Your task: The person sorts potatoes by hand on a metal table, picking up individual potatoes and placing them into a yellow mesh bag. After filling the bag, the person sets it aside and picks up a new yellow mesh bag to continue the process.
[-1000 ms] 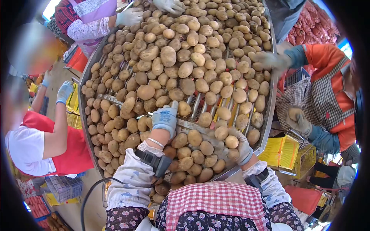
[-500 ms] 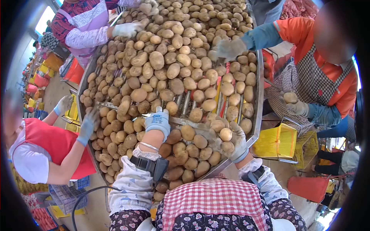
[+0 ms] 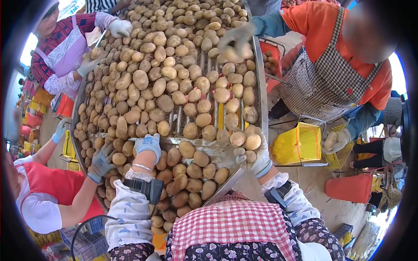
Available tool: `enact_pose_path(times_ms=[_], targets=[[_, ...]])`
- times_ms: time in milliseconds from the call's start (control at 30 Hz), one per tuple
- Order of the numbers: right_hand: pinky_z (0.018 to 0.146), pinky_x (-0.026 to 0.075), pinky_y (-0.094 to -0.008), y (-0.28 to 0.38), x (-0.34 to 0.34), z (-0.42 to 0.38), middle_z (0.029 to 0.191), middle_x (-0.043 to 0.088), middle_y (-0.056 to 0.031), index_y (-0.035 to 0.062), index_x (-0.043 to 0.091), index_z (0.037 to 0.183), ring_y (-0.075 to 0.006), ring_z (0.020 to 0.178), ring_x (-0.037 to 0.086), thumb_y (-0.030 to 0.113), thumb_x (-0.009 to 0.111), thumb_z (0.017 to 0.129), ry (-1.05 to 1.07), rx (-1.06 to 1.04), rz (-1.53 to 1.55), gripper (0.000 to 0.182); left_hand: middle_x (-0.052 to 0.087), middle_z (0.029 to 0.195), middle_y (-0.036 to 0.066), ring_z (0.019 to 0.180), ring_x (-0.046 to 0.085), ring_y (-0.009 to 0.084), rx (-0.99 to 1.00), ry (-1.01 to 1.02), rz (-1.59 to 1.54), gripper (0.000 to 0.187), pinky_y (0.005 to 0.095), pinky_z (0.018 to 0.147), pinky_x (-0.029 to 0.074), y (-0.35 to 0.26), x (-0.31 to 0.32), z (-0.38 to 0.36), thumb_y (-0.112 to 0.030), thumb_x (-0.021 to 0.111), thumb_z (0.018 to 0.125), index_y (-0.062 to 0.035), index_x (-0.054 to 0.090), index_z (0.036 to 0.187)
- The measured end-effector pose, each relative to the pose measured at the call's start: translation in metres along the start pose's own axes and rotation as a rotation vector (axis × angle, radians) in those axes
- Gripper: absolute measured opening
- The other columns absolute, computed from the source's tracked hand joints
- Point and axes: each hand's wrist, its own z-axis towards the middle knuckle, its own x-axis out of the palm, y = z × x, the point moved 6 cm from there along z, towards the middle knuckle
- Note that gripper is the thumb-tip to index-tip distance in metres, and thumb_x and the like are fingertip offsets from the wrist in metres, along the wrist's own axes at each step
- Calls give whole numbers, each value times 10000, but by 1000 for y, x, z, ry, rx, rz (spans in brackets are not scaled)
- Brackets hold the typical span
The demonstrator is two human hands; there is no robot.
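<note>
My left hand [image 3: 148, 145], in a pale blue work glove, rests on the potatoes beside a metal crossbar [image 3: 198, 142]. Its fingers reach toward that bar and look apart, with no potato seen in them. At the right edge of the sorting table, my right hand [image 3: 262, 160] is gloved and closed around potatoes [image 3: 252, 142], one resting above another against the fingers. More potatoes [image 3: 190, 130] lie on metal rollers beyond the bar. Nearer my apron, a heap of potatoes [image 3: 187, 172] fills the chute between my hands.
The table's metal rim [image 3: 262, 91] runs along the right. A co-worker's gloved hand [image 3: 101, 163] touches potatoes close to my left. Across the rim, another co-worker's blurred glove [image 3: 235, 41] moves over potatoes. A yellow basket [image 3: 298, 145] and red bucket [image 3: 348, 188] stand at right.
The table has shifted left and down in view. My right hand, still around potatoes, is at the table's edge. The orange-clad co-worker's lower hand no longer shows its potato; the upper-left co-worker now holds one.
</note>
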Motion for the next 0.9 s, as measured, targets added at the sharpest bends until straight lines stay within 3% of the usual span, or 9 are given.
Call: enact_pose_path(times_ms=[133, 267, 333, 467, 667, 700, 767, 800, 900], targets=[[511, 464, -307, 31, 22, -17, 1036, 626, -122, 117, 527, 1244, -208, 645, 566, 699, 435, 840, 4, -71, -8, 714, 591, 1187, 142, 1086, 592, 324, -30, -128, -294, 417, 419, 898, 483, 18, -4, -20, -243, 621, 818, -116, 530, 1204], [494, 404, -270, 70, 26, -48, 1029, 631, -99, 138, 500, 1316, -180, 618, 519, 637, 430, 886, 78, -187, -181, 662, 575, 1170, 159, 1016, 591, 360, 171, -739, -686, 449, 453, 831, 487, 32, 15, -75, -194, 603, 821, -158, 517, 1260], [494, 421, -280, 99, 4, -61, 979, 637, -91, 150, 503, 1313, -182, 598, 523, 623, 431, 893, -31, -337, -181, 637, 551, 1201, 166, 1030, 584, 360, 50, -550, -600, 479, 450, 832, 486, 12, 24, -100, -148, 598, 816, -149, 501, 1285], [448, 476, -285, 137, -55, -80, 829, 627, -72, 135, 596, 1098, -192, 532, 537, 624, 545, 823, -490, -494, -11, 563, 532, 1208, 171, 1015, 583, 360, -88, -693, -630, 481, 453, 824, 486, 4, 45, -101, -126, 593, 811, -134, 491, 1281], [508, 527, -284, 170, -127, -44, 797, 620, -62, 130, 575, 889, -204, 684, 614, 619, 464, 860, -440, -361, -50, 503, 520, 1185, 188, 986, 582, 370, -182, -634, -694, 514, 461, 819, 482, -2, 44, -102, -92, 589, 790, -116, 463, 1288], [531, 525, -284, 184, -106, -32, 779, 618, -56, 128, 580, 884, -200, 710, 618, 623, 401, 888, -608, -489, -159, 527, 515, 1199, 195, 1014, 576, 373, -215, -601, -699, 524, 460, 833, 481, -3, 47, -100, -94, 595, 787, -111, 457, 1292], [574, 528, -300, 251, -74, 20, 782, 616, -49, 136, 579, 888, -205, 731, 625, 663, 371, 890, -12, -615, -437, 567, 511, 1210, 200, 1029, 570, 379, -226, -623, -691, 533, 458, 841, 481, -4, 47, -96, -93, 597, 784, -112, 453, 1296], [596, 514, -327, 270, -49, 23, 807, 631, -70, 123, 584, 903, -207, 705, 603, 711, 349, 877, -459, -688, -130, 634, 507, 1220, 204, 1045, 564, 385, -239, -632, -683, 543, 456, 850, 482, -5, 51, -97, -92, 600, 781, -114, 449, 1301], [587, 504, -318, 298, -12, 37, 968, 658, -81, 85, 568, 1111, -196, 695, 598, 687, 412, 874, -522, -704, -438, 665, 500, 1239, 211, 1064, 552, 398, -210, -682, -700, 536, 456, 874, 478, -3, 60, -94, -84, 597, 776, -119, 460, 1293]])
